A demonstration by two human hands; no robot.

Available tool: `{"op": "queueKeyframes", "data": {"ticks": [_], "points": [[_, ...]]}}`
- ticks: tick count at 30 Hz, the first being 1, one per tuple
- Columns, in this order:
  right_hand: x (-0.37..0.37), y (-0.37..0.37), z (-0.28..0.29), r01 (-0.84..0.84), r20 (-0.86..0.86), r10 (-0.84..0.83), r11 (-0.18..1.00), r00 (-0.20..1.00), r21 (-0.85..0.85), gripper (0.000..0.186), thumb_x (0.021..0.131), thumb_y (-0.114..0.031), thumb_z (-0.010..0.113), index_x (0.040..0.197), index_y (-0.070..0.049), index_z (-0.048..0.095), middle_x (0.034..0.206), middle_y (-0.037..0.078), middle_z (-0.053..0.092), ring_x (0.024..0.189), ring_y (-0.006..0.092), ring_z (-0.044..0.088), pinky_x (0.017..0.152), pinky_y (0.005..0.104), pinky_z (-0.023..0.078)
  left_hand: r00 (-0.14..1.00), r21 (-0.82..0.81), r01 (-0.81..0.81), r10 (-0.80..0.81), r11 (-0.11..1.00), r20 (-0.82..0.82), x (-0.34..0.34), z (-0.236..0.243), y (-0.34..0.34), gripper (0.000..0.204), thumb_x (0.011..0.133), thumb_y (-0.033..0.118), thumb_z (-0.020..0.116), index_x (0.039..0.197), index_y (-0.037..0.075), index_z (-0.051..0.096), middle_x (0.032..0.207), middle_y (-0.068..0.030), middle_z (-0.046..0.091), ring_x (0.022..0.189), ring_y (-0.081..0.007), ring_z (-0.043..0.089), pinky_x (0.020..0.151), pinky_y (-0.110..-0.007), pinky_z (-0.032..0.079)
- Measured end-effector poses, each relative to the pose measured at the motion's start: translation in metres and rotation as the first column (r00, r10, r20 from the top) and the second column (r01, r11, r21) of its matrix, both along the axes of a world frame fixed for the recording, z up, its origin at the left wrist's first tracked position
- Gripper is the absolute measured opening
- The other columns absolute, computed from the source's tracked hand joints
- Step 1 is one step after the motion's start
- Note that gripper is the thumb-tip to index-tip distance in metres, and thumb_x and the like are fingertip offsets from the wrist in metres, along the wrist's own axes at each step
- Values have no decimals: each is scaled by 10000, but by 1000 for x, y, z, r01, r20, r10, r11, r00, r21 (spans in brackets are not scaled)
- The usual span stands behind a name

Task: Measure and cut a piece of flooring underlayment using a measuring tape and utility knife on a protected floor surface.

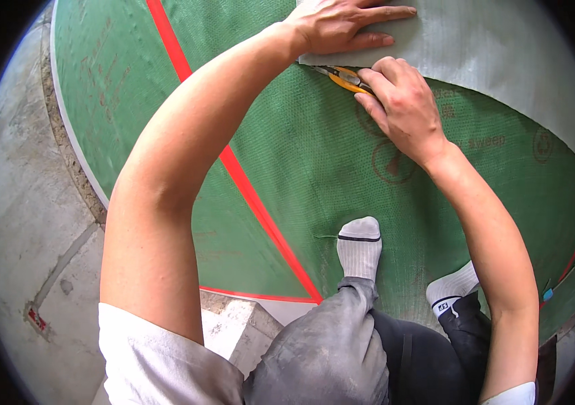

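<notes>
My left hand (338, 25) lies flat with its fingers spread, pressing on a pale grey sheet (497, 61) near its left corner. Just below it, my right hand (405, 104) is closed around a yellow and black utility knife (347, 81). The knife points left, its tip at the lower edge of the grey sheet close to the corner; whether the blade touches the sheet cannot be made out. Under both is a green woven protective sheet (301, 162) with printed marks, spread over the floor.
Red tape (254, 189) runs diagonally across the green sheet. My feet in grey socks (360, 250) stand on it. Bare concrete (24, 202) lies beyond its left edge, and a pale block (243, 331) sits by my left knee. A small blue thing (548, 294) is at the far right.
</notes>
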State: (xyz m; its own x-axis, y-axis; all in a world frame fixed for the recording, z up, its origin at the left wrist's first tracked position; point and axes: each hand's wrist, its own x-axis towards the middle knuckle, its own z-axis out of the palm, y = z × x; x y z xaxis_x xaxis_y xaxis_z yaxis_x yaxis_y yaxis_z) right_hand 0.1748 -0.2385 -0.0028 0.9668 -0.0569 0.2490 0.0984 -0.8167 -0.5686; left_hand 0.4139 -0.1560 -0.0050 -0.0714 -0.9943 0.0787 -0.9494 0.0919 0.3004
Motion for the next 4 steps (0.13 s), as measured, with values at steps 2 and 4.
{"op": "queueKeyframes", "data": {"ticks": [2,4], "points": [[-2,0,1,7,-23,-6,1000,1000,1,345,938,-186,867,1231,-40,756,1123,109,657,1081,325,664,998,465,566,1000,15,0,1,1000,-31,-1,-1,-1,734,1111,513,622,1749,182,476,1861,-194,337,1746,-417,239,1439,-576,142],[-6,4,1,7,-65,-5,1000,998,18,375,948,-203,859,1271,-46,751,1147,107,656,1111,329,659,1018,469,563,1000,-3,20,-20,1000,13,2,2,0,736,1121,528,611,1758,190,463,1869,-186,321,1750,-411,231,1442,-568,138]]}}
